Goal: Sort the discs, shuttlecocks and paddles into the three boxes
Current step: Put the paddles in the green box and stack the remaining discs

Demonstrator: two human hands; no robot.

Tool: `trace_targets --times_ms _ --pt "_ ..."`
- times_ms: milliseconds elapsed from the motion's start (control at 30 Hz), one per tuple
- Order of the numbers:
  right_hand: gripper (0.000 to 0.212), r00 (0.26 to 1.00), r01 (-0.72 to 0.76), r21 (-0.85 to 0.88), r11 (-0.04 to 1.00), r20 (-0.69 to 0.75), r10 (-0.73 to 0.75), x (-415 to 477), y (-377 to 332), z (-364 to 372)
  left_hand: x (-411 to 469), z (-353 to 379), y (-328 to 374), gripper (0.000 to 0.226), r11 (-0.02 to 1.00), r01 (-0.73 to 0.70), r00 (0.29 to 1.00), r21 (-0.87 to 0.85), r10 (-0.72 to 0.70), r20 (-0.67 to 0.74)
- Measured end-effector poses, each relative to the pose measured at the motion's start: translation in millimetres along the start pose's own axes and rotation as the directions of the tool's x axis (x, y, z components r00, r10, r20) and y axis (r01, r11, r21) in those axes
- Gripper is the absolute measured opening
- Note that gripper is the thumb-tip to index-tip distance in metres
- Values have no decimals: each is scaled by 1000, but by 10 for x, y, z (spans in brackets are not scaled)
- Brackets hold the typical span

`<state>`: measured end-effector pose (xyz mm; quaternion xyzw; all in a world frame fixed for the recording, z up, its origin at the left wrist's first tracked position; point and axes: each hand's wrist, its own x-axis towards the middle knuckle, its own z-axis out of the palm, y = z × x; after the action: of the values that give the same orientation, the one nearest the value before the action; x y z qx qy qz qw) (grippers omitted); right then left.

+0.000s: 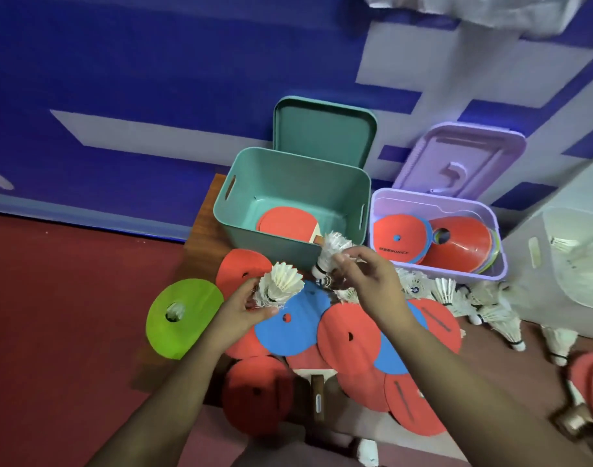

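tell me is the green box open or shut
Open: the green box has its lid propped behind it, and a paddle shows inside.

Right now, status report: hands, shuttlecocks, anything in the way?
Left hand holds a shuttlecock; right hand pinches a second shuttlecock. Neither boxed yet. White box at right already has shuttlecocks; only loose shuttlecocks lie between.

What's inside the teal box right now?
At least one red paddle lies flat in the teal box, handle toward the front right. A raised shuttlecock covers the handle's end, and the near wall hides the front strip of the floor, so more could lie there.
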<state>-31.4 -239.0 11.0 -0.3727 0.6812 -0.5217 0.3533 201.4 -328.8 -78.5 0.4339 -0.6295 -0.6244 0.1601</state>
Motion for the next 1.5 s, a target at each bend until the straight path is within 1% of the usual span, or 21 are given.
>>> trace_targets --times_ms 67,167,233,367,433,500,533,600,667,733,867,967,1033,1167,1233,1300,1367,1400,1433,1467,1500 --pt "18 1000 18 35 999 -5 -18 -94 -60 -141 41 204 203 56 999 -39 998 29 37 48" --pt "20 999 14 -57 998 43 -11 -158 23 -413 123 560 547 61 989 -99 992 108 89 89" --pt "24 998 28 -114 993 53 -22 -215 103 -711 192 859 737 60 983 -130 990 131 121 78" --pt "18 997 2 -190 982 -77 -17 -347 256 -1527 218 1578 1139 55 951 -238 971 197 230 63" --pt "21 996 -5 -181 983 -90 -11 -425 298 -2007 224 1995 1284 47 946 -257 966 200 249 64" --pt "26 995 34 -200 979 -86 -53 -488 306 -2459 248 2416 1447 43 935 -286 958 209 283 44" --pt "22 993 40 -208 977 -101 -62 -520 326 -2704 269 2653 1538 42 925 -314 949 215 311 50" --pt "6 984 21 -176 984 -168 -51 -581 380 -3175 328 3118 1733 38 907 -357 934 221 348 83" --pt "9 972 16 -145 989 -229 -49 -616 452 -3589 412 3531 1905 36 905 -363 932 222 348 102" --pt "12 963 -1 -155 988 -265 -41 -627 515 -4019 517 3949 2103 40 897 -378 925 230 356 134" --pt "15 950 -68 -187 980 -313 6 -602 612 -4720 835 4665 2408 48 861 -415 903 293 351 246" --pt "22 935 -128 -222 967 -353 42 -546 732 -5159 1084 5132 2584 55 795 -444 889 413 334 313" --pt "22 922 -187 -244 952 -377 85 -485 847 -5369 1249 5374 2675 58 731 -464 881 500 325 343" --pt "28 882 -281 -288 915 -453 129 -281 1125 -5639 1578 5812 2748 54 577 -531 846 620 330 418" --pt "35 866 -325 -336 884 -482 135 -180 1260 -5700 1746 5988 2681 53 510 -543 840 667 337 426" --pt "44 870 -362 -389 847 -467 158 -109 1398 -5735 1864 6121 2596 54 417 -536 842 734 329 428" --pt "50 890 -399 -484 779 -409 202 -82 1489 -5754 1913 6203 2528 60 335 -532 842 778 306 445" --pt "51 891 -415 -519 747 -397 219 -83 1508 -5772 1909 6226 2509 64 324 -533 842 782 300 449" --pt "53 887 -424 -532 733 -407 217 -103 1506 -5793 1888 6237 2490 67 337 -544 833 768 321 450" --pt "53 883 -415 -530 739 -432 185 -140 1501 -5818 1834 6238 2480 66 368 -571 814 734 373 446" --pt "51 876 -394 -510 765 -460 144 -200 1467 -5837 1759 6230 2482 60 414 -604 788 681 437 434"
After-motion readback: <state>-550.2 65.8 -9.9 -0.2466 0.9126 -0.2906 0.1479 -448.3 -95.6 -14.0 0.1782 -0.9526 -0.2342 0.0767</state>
